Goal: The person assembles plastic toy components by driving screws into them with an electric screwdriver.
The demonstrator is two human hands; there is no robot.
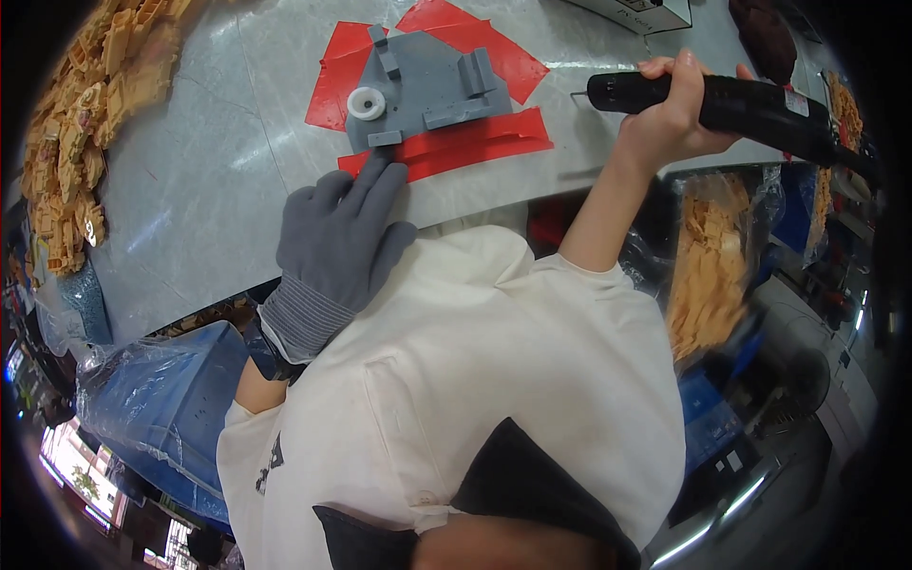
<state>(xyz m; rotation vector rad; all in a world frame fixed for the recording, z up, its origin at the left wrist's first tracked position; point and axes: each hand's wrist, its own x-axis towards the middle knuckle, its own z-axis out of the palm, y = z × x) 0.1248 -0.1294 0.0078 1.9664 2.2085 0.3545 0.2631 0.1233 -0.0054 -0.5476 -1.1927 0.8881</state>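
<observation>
My right hand (670,119), bare, is wrapped round a black electric screwdriver (750,106). The thin bit points left toward a grey fixture (418,85), with a gap between them. A white round plastic piece (365,103) with a hole in its middle sits at the fixture's left side. In a grey knitted glove, my left hand (342,223) lies at the fixture's near left edge. Its forward fingers are stretched out and reach a small block there, while the thumb stands apart. Whether a small part lies under those fingertips is hidden.
Red tape (475,147) surrounds the fixture on the grey table (218,142). Tan plastic parts (81,142) are heaped at the far left. More tan parts (708,266) fill a bag at the right. A plastic-lined blue bin (171,399) stands at the lower left; a box (646,11) sits far back.
</observation>
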